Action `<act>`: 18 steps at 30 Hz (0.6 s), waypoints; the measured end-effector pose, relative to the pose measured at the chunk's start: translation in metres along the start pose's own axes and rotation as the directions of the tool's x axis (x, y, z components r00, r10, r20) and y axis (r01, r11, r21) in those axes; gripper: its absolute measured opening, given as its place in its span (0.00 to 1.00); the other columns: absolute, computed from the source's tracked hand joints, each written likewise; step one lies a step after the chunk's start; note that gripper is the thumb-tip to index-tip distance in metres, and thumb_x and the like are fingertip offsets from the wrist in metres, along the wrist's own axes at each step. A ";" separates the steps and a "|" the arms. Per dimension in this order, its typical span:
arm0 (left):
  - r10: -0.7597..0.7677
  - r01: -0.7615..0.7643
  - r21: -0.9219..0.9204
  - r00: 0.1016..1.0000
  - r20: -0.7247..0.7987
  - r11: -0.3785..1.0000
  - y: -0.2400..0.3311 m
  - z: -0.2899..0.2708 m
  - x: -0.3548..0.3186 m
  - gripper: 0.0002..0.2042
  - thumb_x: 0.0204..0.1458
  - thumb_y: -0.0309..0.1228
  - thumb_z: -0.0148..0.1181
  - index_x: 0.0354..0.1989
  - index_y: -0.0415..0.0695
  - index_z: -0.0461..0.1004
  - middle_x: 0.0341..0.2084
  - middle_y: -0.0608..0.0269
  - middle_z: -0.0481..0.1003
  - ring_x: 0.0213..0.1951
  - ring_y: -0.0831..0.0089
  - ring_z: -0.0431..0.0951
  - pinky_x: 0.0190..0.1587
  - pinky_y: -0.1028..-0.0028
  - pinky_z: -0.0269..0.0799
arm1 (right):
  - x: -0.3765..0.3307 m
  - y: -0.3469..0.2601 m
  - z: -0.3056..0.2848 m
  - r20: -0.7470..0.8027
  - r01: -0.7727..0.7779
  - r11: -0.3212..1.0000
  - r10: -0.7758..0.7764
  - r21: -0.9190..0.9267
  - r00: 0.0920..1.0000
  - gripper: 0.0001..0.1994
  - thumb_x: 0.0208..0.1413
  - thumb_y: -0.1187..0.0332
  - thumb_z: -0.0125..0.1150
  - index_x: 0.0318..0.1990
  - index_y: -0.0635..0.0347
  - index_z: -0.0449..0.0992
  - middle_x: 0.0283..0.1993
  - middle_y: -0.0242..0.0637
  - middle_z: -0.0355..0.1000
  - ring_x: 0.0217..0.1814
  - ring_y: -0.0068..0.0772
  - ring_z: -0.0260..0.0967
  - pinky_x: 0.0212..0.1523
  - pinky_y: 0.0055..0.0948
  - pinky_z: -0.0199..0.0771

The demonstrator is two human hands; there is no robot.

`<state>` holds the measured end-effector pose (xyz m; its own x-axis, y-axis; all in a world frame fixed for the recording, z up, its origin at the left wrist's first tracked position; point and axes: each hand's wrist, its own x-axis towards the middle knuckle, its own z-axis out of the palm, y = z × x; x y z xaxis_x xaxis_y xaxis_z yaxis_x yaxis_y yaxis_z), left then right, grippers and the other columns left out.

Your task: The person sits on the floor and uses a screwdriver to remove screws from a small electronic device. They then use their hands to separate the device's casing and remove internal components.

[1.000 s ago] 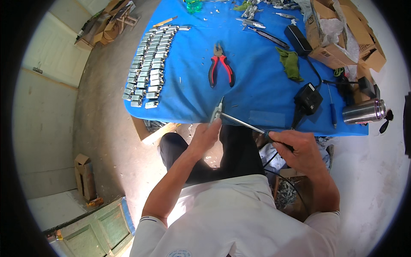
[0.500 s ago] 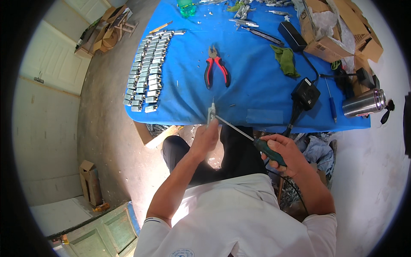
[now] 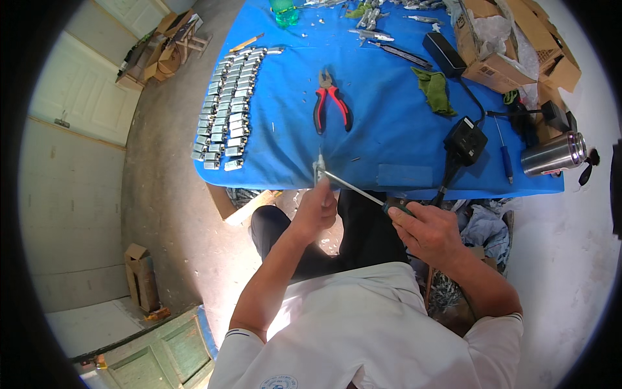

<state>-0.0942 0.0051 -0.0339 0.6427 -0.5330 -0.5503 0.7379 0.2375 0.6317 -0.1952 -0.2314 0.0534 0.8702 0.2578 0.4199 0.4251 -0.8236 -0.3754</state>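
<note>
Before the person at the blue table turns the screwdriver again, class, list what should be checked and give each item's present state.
1. Left hand grips the small metal part at the table edge: ok.
2. Right hand is closed on the screwdriver handle: ok.
3. Screwdriver tip is seated in the part: cannot tell, too small.
4. Left fingers are out of the tip's line: cannot tell, they sit very close.
5. Red-handled pliers lie apart from the work: ok.
6. Rows of metal pieces are away from both hands: ok.
</note>
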 end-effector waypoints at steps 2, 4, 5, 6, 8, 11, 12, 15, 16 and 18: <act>-0.007 0.007 -0.040 1.000 0.018 0.999 -0.001 0.000 0.000 0.23 0.62 0.54 0.45 0.21 0.51 0.57 0.11 0.75 0.49 0.12 0.83 0.46 0.15 0.81 0.41 | 0.002 0.006 0.000 -0.001 0.032 0.999 -0.032 -0.020 0.999 0.14 0.44 0.74 0.68 0.41 0.56 0.80 0.27 0.34 0.70 0.23 0.31 0.69 0.21 0.29 0.70; -0.006 0.008 -0.076 1.000 0.029 0.997 -0.002 0.000 0.000 0.23 0.62 0.54 0.45 0.21 0.51 0.57 0.11 0.75 0.49 0.12 0.83 0.46 0.15 0.81 0.41 | 0.002 0.014 0.001 -0.004 0.039 0.999 -0.039 0.013 0.999 0.14 0.43 0.74 0.68 0.41 0.56 0.80 0.28 0.34 0.71 0.22 0.31 0.69 0.21 0.29 0.69; -0.002 0.006 -0.085 0.999 0.052 0.996 -0.003 -0.002 0.000 0.23 0.62 0.54 0.45 0.21 0.51 0.57 0.11 0.75 0.49 0.12 0.83 0.46 0.15 0.81 0.41 | 0.002 0.016 0.002 -0.013 0.027 0.997 -0.026 0.070 1.000 0.14 0.44 0.75 0.68 0.41 0.57 0.80 0.28 0.34 0.71 0.22 0.32 0.68 0.21 0.29 0.69; 0.002 0.005 -0.095 0.997 0.075 0.995 -0.005 -0.004 0.002 0.23 0.62 0.54 0.44 0.21 0.51 0.57 0.11 0.75 0.49 0.12 0.83 0.46 0.15 0.80 0.41 | 0.003 0.018 0.003 -0.022 0.016 0.992 -0.013 0.127 1.000 0.14 0.44 0.75 0.69 0.41 0.58 0.79 0.28 0.34 0.71 0.21 0.32 0.68 0.20 0.29 0.68; 0.001 0.008 -0.101 0.996 0.094 0.995 -0.006 -0.006 0.002 0.23 0.62 0.55 0.43 0.20 0.52 0.57 0.11 0.75 0.48 0.12 0.83 0.45 0.15 0.80 0.41 | 0.003 0.018 0.005 -0.024 -0.002 0.984 0.006 0.178 1.000 0.14 0.44 0.75 0.69 0.41 0.58 0.79 0.29 0.34 0.71 0.21 0.33 0.67 0.19 0.29 0.67; -0.014 0.025 -0.111 0.994 0.104 0.993 -0.005 -0.006 0.002 0.24 0.62 0.55 0.42 0.20 0.52 0.57 0.11 0.75 0.48 0.12 0.83 0.45 0.15 0.80 0.42 | 0.009 0.010 -0.006 0.030 0.026 0.998 -0.028 0.065 0.999 0.15 0.42 0.75 0.68 0.42 0.58 0.80 0.31 0.35 0.72 0.21 0.31 0.66 0.19 0.28 0.65; -0.022 0.037 -0.127 0.993 0.116 0.991 -0.006 -0.007 0.001 0.24 0.62 0.56 0.41 0.20 0.52 0.57 0.11 0.75 0.49 0.11 0.83 0.46 0.15 0.80 0.42 | 0.015 0.001 -0.016 0.074 0.068 0.997 -0.065 -0.030 0.995 0.16 0.41 0.74 0.67 0.42 0.57 0.80 0.32 0.36 0.72 0.22 0.31 0.66 0.18 0.27 0.65; -0.014 0.040 -0.172 0.989 0.150 0.984 -0.008 -0.006 -0.003 0.26 0.62 0.58 0.39 0.20 0.52 0.57 0.10 0.74 0.50 0.11 0.82 0.46 0.15 0.80 0.42 | 0.026 -0.019 -0.032 0.169 0.181 0.966 -0.150 -0.185 0.974 0.18 0.40 0.73 0.64 0.44 0.57 0.79 0.35 0.41 0.73 0.23 0.30 0.66 0.19 0.25 0.64; -0.005 0.036 -0.190 0.987 0.160 0.981 -0.009 -0.006 -0.003 0.26 0.62 0.59 0.38 0.20 0.52 0.57 0.10 0.74 0.50 0.11 0.82 0.46 0.15 0.80 0.42 | 0.029 -0.024 -0.035 0.197 0.217 0.952 -0.176 -0.213 0.964 0.19 0.40 0.72 0.63 0.45 0.57 0.79 0.36 0.43 0.73 0.24 0.30 0.66 0.19 0.25 0.64; 0.009 0.042 -0.247 0.980 0.200 0.968 -0.012 -0.006 -0.002 0.27 0.62 0.60 0.37 0.19 0.52 0.57 0.10 0.74 0.51 0.11 0.82 0.46 0.14 0.79 0.42 | 0.034 -0.033 -0.041 0.253 0.248 0.942 -0.189 -0.227 0.949 0.19 0.41 0.72 0.62 0.46 0.58 0.79 0.38 0.47 0.73 0.25 0.31 0.66 0.20 0.25 0.63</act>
<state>-0.1034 0.0085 -0.0436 0.5949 -0.6824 -0.4249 0.7922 0.4082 0.4535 -0.1900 -0.2160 0.1144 0.8083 0.5282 0.2601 0.5599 -0.8263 -0.0620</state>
